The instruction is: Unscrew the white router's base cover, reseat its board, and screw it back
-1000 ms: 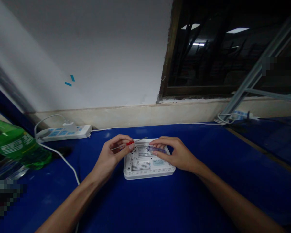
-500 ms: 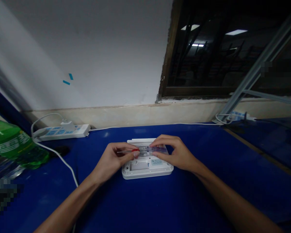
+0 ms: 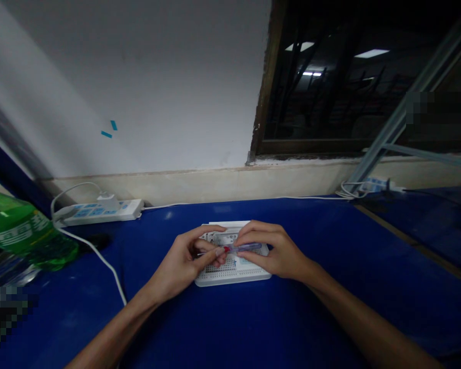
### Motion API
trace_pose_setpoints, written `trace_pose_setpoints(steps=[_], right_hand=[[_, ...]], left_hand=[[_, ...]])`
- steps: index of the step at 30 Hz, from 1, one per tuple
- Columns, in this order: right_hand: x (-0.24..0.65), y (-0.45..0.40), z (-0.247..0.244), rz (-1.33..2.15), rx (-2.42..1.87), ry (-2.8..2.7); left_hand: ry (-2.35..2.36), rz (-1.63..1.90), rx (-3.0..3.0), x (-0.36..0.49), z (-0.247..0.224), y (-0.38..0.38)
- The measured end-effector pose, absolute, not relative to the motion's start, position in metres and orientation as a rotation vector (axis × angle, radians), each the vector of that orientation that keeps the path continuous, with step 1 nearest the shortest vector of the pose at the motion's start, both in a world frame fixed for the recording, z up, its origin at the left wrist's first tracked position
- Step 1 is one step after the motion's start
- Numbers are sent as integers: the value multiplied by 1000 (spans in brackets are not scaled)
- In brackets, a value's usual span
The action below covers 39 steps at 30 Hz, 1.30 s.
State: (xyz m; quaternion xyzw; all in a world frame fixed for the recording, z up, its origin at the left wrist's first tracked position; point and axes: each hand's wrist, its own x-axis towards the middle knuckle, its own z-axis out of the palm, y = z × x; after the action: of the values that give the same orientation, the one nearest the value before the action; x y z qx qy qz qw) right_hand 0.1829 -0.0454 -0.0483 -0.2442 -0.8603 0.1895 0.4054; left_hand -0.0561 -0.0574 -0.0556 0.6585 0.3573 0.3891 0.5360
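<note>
The person's left hand [image 3: 180, 269] and right hand [image 3: 276, 253] meet over a white plastic router [image 3: 230, 279], which lies upside down on a blue table [image 3: 100, 318], its vent holes and labels facing up, straight ahead of the person and low in the view. The left fingers [image 3: 211, 245] are curled together and clamped on a thin metal screwdriver shaft with a red collar [image 3: 226, 249], whose bare tip points toward 9 o'clock just above the router. The right fingers [image 3: 253, 229] are pinched together on a clear purple screwdriver handle [image 3: 249, 247], held level across the router. The red collar and the end of the purple handle touch or nearly touch; the hands hide the exact join. Both hands hover just over the router, and the fingers of the two hands are close together. From the router, a power strip [image 3: 100, 212] with a white plug [image 3: 108, 201] sits at 10 o'clock against the wall [image 3: 138, 87], and a white cable [image 3: 96, 251] curves from it across the table. A green bottle [image 3: 19, 228] lies at 9 o'clock. A dark window [image 3: 330, 92] and a metal rail [image 3: 407, 107] stand at 1 o'clock, with a second power strip [image 3: 376, 185] at 2 o'clock.
</note>
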Motion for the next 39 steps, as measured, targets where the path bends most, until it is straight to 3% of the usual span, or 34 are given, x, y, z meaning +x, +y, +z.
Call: trace_pose_setpoints(steps=[6,16,21,27,39], right_hand=[[174,-53,-50,529,-638,-2282],[201,-29,-47,688,-943,-1920],[242,-5,-47,860,-1084,-1924],[301,7,-46,1028,-1256,-2176],[326,14,-55,1090,-1405,-2201]], left_hand=[[839,898,1621,-49,-57,-63],[1230,1328,1732,-70,-55,-43],[1285,1029,2230,-74,-55,-46],[1031,606,2757,-70,-60,-47],[1031,524,2827,-70,-66,-46]])
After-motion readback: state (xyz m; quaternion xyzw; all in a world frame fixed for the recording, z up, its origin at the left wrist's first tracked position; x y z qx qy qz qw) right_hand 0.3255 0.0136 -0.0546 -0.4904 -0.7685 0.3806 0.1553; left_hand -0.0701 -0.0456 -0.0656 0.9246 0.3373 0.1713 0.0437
